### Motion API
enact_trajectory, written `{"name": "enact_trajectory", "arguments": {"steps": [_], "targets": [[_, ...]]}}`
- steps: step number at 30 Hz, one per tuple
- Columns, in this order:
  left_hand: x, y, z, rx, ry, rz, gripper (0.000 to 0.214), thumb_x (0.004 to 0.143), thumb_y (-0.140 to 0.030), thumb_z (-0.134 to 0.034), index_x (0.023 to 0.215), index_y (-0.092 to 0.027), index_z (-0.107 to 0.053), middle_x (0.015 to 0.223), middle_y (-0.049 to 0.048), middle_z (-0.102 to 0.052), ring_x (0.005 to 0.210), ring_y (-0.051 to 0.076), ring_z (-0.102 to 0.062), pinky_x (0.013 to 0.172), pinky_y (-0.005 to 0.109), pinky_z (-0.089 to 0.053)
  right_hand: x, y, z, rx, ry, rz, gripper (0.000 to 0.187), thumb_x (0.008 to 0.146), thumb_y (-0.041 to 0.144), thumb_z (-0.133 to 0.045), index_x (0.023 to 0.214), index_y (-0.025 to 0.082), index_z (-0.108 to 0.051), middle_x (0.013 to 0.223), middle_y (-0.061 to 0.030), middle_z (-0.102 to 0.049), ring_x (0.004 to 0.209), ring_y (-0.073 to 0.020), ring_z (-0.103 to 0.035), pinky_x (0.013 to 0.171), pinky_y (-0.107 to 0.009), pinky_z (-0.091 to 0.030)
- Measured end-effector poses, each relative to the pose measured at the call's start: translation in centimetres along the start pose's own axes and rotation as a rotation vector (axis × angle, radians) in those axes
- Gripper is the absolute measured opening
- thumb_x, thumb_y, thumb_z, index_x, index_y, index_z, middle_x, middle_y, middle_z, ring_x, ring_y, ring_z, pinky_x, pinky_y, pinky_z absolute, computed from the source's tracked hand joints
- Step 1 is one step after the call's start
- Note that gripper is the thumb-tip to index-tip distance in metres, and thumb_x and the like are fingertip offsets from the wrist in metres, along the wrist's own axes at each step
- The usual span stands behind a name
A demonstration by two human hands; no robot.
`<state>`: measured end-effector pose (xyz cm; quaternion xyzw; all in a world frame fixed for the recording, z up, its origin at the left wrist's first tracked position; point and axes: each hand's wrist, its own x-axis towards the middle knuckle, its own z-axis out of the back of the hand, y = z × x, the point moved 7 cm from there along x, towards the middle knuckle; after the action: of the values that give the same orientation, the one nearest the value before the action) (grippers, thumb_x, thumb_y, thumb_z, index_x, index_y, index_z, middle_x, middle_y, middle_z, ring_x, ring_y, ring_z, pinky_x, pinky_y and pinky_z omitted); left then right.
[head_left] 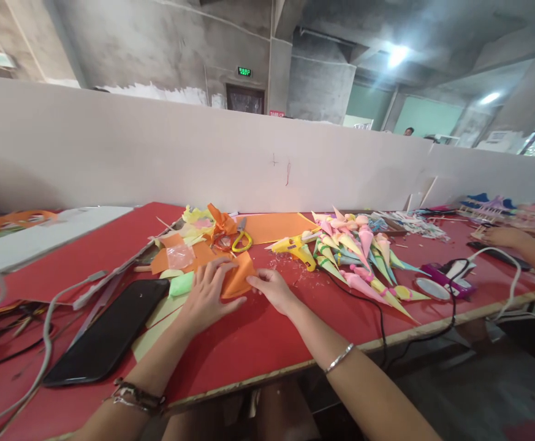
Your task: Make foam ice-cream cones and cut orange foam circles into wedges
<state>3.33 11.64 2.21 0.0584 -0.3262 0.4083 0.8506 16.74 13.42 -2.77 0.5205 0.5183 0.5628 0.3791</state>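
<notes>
The left hand (pixel 206 298), spread, hides part of the orange paper (pixel 239 277) the right hand (pixel 274 290) pinches.

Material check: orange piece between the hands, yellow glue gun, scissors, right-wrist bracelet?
Orange piece: likely paper or thin card, matte; thin and straight-edged.
Glue gun: probably a plastic body, judging by its uniform bright yellow.
Scissors: grey blades look like metal; yellow handles probably plastic, coating unclear.
Bracelet: likely polished metal, given its silvery shine; exact metal can't be told.
</notes>
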Motion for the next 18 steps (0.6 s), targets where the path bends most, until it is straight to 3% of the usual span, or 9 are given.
{"name": "enact_trajectory", "arguments": {"steps": [4,7,10,18], "targets": [[-0.3,-0.3,-1.2,-0.11,0.093,-0.026,0.045,0.073,-0.05,-0.057,0.105,-0.021,-0.045,0.118,0.0115,-0.049,0.107,0.027,-0.049,0.085,0.039,-0.043,-0.2,0.6,-0.3,0.059,0.025,0.021,0.032,0.064,0.048,-0.065,0.06,0.017,-0.056,0.058,0.0048,-0.046,0.058,-0.0089,-0.042,0.059,-0.023,-0.035],[-0.3,-0.7,-1.7,-0.208,0.205,-0.003,0.032,0.079,-0.047,-0.05,0.096,-0.021,-0.045,0.097,0.0059,-0.055,0.084,0.019,-0.056,0.073,0.031,-0.046,-0.5,1.4,-0.9,0.116,0.091,0.07,0.03,0.061,0.046,-0.068,0.07,0.018,-0.063,0.086,-0.0009,-0.055,0.085,-0.0152,-0.052,0.08,-0.028,-0.04],[-0.1,-1.4,-1.4,-0.242,0.229,0.018,0.028,0.079,-0.046,-0.049,0.088,-0.02,-0.046,0.085,0.0023,-0.053,0.071,0.015,-0.054,0.066,0.029,-0.045,-0.8,1.8,-1.2,0.106,0.145,0.082,0.03,0.061,0.046,-0.069,0.07,0.018,-0.064,0.108,-0.0038,-0.05,0.106,-0.0192,-0.048,0.091,-0.03,-0.036],[0.0,-2.1,-1.2,-0.322,0.219,0.021,0.026,0.081,-0.045,-0.047,0.078,-0.019,-0.045,0.08,0.0019,-0.05,0.071,0.015,-0.05,0.066,0.028,-0.043,-1.2,1.8,-1.7,0.021,0.259,0.06,0.034,0.06,0.049,-0.072,0.062,0.019,-0.056,0.108,-0.003,-0.048,0.116,-0.0195,-0.042,0.094,-0.03,-0.033]]}}
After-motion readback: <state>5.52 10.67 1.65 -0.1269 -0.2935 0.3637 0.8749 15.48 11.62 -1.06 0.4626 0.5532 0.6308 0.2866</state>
